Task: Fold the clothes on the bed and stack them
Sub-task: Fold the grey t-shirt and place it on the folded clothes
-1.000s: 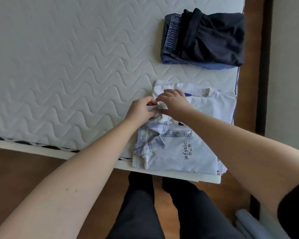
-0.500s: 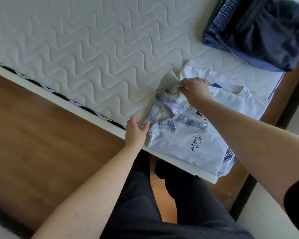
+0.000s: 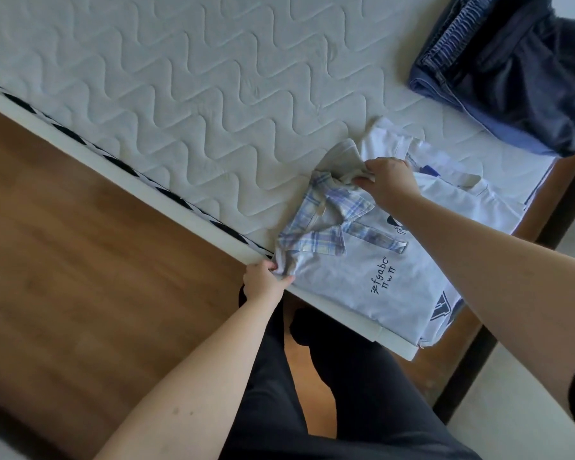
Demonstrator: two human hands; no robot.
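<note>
A light grey shirt with a plaid collar and black lettering lies folded on a stack of white shirts at the mattress's near right corner. My left hand pinches the grey shirt's near left corner at the bed edge. My right hand grips a bunched fold of the same shirt at its far edge, above the collar. A second stack of folded dark clothes, jeans and navy pieces, sits at the far right of the mattress.
The white quilted mattress stretches to the left. Wooden floor lies below the bed edge. My dark-trousered legs stand close against the bed. A dark bed frame post runs along the right.
My left hand left the right hand at the shirt's far edge and came down to the near left corner, which it now pinches. The view swung left and tilted.
</note>
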